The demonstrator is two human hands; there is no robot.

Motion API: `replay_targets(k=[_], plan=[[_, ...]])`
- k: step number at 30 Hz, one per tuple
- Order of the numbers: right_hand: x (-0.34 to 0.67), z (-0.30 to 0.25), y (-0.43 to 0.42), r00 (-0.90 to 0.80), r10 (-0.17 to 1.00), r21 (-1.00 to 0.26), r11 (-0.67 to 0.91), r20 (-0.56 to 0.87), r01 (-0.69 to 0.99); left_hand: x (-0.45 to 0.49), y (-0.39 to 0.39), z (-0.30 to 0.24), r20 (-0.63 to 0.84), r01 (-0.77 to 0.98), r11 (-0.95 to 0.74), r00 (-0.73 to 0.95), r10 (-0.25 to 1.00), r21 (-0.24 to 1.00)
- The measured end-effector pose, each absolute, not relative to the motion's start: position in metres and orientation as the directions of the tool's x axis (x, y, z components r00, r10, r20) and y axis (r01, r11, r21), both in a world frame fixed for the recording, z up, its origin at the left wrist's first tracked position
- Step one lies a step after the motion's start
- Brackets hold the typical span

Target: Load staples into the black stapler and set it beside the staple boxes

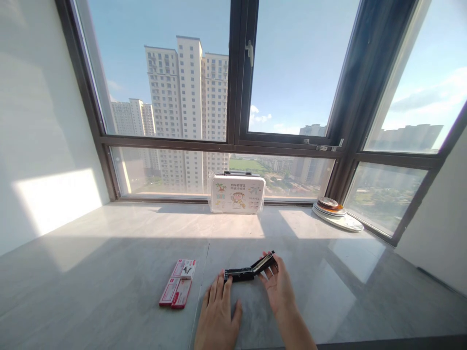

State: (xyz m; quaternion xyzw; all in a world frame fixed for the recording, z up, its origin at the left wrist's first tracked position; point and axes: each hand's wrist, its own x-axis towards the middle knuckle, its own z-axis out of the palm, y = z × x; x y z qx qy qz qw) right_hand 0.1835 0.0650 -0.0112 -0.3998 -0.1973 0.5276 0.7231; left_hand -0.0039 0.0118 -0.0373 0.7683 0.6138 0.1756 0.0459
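Observation:
A black stapler (240, 274) lies unfolded on the grey marble-look sill, its right part tilted up and showing a brass-coloured metal strip. My right hand (278, 287) grips that raised part, thumb on the near side and fingers behind it. At the stapler's left end, the fingertips of my left hand (219, 313) touch it. The left fingers are stretched out, with the thumb apart and not around the stapler. To the left sit several small red-and-white boxes (170, 291) placed together, one of them a white box (188, 269) with a dark picture on it.
A white case (239, 194) with cartoon prints and a dark handle stands against the window. Stacked plates and dishes (339, 216) rest in the right corner. Dark window frames (237, 146) border the sill (120, 291), and a white wall (40, 146) rises at left.

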Motion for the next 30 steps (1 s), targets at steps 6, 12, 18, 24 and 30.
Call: replay_targets(k=[6, 12, 18, 24, 30], plan=[[0.202, -0.031, 0.052, 0.205, 0.965, -0.715, 0.027, -0.163, -0.698, -0.005, 0.016, -0.049, 0.363, 0.929, -0.226, 0.112, 0.925, 0.292], [0.217, -0.050, 0.011, 0.224, 0.965, -0.766, 0.039, -0.139, -0.642, -0.048, 0.007, -0.049, 0.596, 0.957, -0.039, -0.148, 0.789, 0.289], [0.197, -0.041, -0.009, 0.121, 0.985, -0.980, -0.104, -0.125, -0.172, -0.089, -0.010, -0.045, 0.508, 0.959, -0.064, -0.088, 0.857, 0.274], [0.159, -0.027, 0.010, -0.143, 0.987, -0.907, -0.011, -0.079, 0.421, -0.047, -0.003, -0.007, 0.232, 0.767, -0.407, 0.335, 0.913, 0.496], [0.186, -0.042, 0.034, -0.099, 0.993, -0.832, -0.004, -0.070, 0.555, -0.033, 0.018, -0.007, 0.246, 0.635, -0.429, 0.359, 0.900, 0.643]])
